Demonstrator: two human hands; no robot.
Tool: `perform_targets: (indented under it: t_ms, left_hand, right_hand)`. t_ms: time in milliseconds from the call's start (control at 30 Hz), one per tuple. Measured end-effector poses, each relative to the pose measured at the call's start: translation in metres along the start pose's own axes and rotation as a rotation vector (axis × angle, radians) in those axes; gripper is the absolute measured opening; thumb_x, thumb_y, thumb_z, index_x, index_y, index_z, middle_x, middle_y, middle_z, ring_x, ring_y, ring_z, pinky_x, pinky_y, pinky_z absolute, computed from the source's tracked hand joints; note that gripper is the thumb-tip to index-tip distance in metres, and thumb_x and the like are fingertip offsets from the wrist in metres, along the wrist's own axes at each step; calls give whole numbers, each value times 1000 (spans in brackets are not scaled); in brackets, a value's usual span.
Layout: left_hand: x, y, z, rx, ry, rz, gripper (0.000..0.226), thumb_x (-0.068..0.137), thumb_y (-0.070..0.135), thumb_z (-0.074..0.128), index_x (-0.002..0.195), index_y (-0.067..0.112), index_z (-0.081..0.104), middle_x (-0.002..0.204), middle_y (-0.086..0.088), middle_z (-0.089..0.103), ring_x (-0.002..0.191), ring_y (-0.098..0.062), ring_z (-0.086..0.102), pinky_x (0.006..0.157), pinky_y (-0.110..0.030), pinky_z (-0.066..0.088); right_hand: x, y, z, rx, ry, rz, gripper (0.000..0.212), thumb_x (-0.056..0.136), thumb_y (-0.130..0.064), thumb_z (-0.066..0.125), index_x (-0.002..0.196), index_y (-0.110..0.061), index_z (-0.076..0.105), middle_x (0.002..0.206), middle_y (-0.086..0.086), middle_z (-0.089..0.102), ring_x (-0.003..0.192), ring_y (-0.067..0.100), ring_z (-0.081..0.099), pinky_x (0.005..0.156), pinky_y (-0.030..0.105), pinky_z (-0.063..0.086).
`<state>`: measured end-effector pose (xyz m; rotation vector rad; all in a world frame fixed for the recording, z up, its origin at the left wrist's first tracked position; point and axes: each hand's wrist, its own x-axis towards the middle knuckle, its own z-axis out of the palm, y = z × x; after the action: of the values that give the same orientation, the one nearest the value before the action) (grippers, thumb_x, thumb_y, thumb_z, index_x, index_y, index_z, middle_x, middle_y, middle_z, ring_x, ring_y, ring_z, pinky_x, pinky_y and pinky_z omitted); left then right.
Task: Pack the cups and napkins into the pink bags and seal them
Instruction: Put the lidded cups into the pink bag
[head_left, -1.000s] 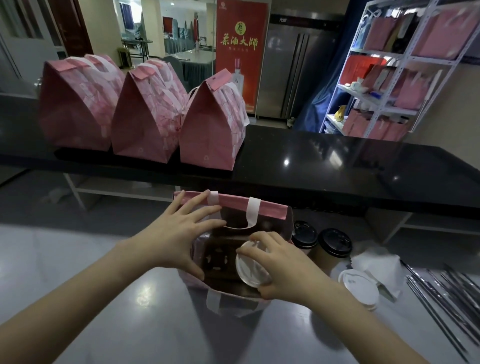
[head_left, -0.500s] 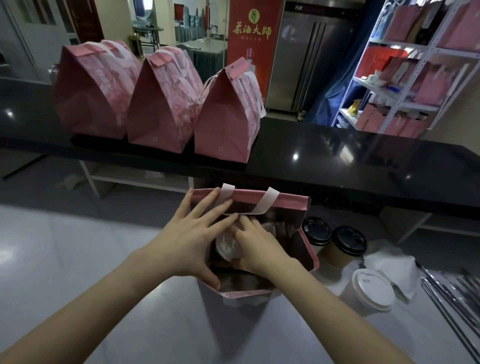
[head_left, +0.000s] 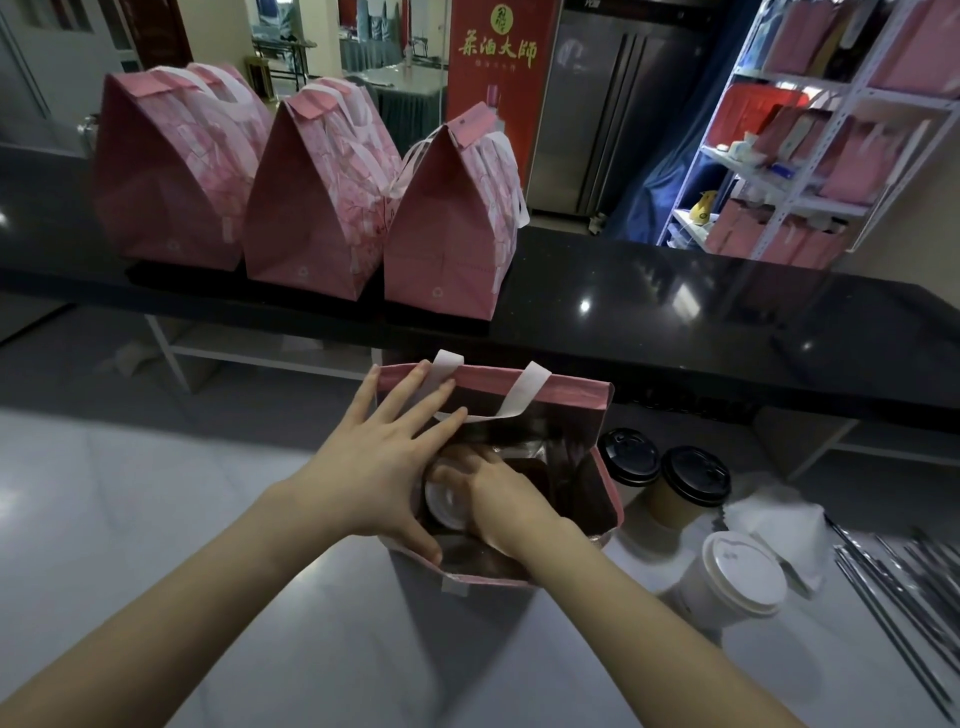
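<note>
There is only the one view, from a wide-angle camera on the person's head. It looks forward and steeply down, close over the pale glossy tabletop (head_left: 156, 519), with the open pink fabric bag (head_left: 561, 387) near mid-frame. Further off, the lens bows the long black polished counter (head_left: 675, 322) and catches the white metal shelving rack (head_left: 810, 85) at upper right.

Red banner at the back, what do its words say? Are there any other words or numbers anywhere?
"茶酒大師": gold characters on the red banner.
The round emblem above them: too small to read.
Marks on the white cup lid and the sealed pink bags: too blurred to read.
</note>
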<state>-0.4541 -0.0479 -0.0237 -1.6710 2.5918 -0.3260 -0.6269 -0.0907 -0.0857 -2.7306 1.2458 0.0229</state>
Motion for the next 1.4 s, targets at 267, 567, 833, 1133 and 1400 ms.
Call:
perform_targets:
  t_ms: [267,567,833,1133,1400]
  left_hand:
    - [2,-2,5,-33,-22,-11,137,43,96,42,153,28,-2,160,-2,-19,135,-21,-43,108,-52,-29]
    - [5,-2,6,-66,-12,2,138,43,96,44,152,31,-8,156,2,-28,133,-20,-46,104,-49,-34]
    - [5,1,7,-95,-2,-13,134,41,98,38,148,41,-17,156,5,-28,135,-19,-44,108,-56,-28]
    - [12,24,-4,-74,79,48,113,55,86,46,147,49,-8,160,5,-11,140,-18,-35,108,-55,-28]
    - [24,64,-1,-195,142,89,108,63,87,39,144,48,-22,162,10,4,146,-15,-17,115,-56,-4]
  right_hand:
    - [6,5,5,12,-43,-16,51,91,-24,62,139,-28,44,157,-2,17,145,23,13,108,46,38]
    - [-3,10,4,-38,-77,9,57,95,-22,56,147,-32,34,158,1,15,143,29,20,109,46,38]
    - [-7,6,-19,38,-164,40,70,92,-32,61,151,-34,23,162,-1,5,145,30,20,114,46,31]
    - [-101,10,-54,-143,43,47,56,95,-59,28,112,-20,64,105,2,63,93,22,60,76,42,52]
    - [-163,46,-40,-224,212,-3,14,88,-11,61,100,-13,68,95,4,70,86,24,65,76,36,55]
